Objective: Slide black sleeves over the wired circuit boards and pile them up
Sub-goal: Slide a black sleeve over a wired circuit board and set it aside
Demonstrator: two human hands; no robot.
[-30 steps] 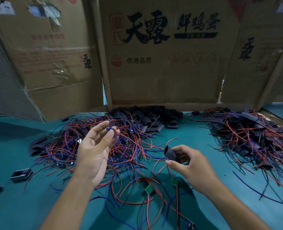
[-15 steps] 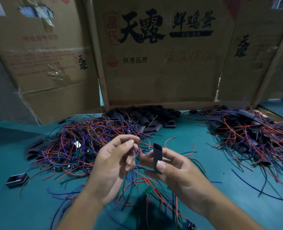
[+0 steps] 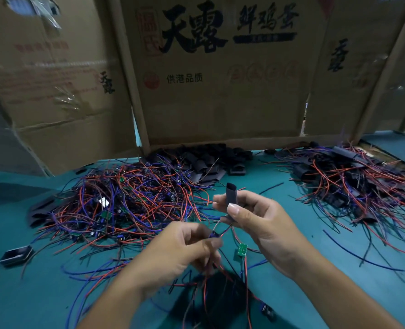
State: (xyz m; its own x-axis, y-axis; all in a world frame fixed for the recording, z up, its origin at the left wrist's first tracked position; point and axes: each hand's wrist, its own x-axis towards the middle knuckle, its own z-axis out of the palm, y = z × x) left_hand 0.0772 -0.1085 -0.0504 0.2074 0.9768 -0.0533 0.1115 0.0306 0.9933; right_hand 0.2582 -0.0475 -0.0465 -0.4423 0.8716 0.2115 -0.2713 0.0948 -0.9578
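My right hand (image 3: pixel 263 224) pinches a black sleeve (image 3: pixel 231 195) upright between thumb and fingers, its open end up. Just below and left of it, my left hand (image 3: pixel 185 252) pinches a small wired circuit board (image 3: pixel 214 234) with red and blue wires hanging from it; motion blur hides much of the board. A loose green board (image 3: pixel 241 249) with wires lies on the table under my hands. A big tangle of unsleeved wired boards (image 3: pixel 125 200) spreads at left. Sleeved boards are heaped at the right (image 3: pixel 353 186).
A heap of loose black sleeves (image 3: pixel 204 162) lies at the back centre against cardboard boxes (image 3: pixel 220 91) that wall off the teal table (image 3: pixel 30 293). Stray black sleeves (image 3: pixel 16 254) lie at the left edge. Loose blue wires (image 3: pixel 362 252) trail at right.
My left hand has dropped lower and nearer with the wired board. My right hand has brought the sleeve to the centre and now holds it upright above the left hand.
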